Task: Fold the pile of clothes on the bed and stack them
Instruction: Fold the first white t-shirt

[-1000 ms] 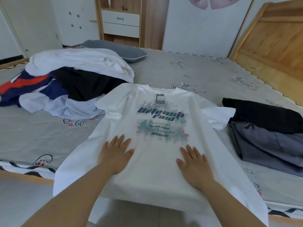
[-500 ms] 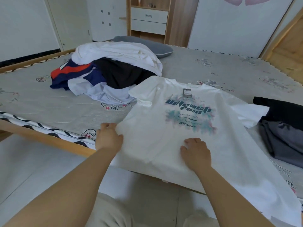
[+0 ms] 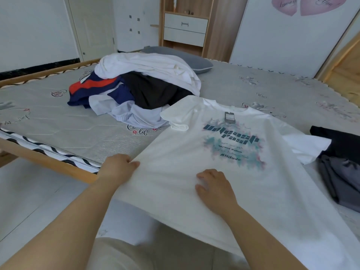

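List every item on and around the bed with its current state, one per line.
White printed T-shirt: spread flat, print up, hem hanging over the bed edge.
Left hand: grips the shirt's side edge.
Right hand: fingers curled, resting on the shirt.
Pile of clothes: unfolded, heaped.
Dark garments: folded, stacked.
Drawers: closed.

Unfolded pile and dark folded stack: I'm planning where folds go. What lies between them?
In the head view, the white printed T-shirt spreads between the pile and the stack.
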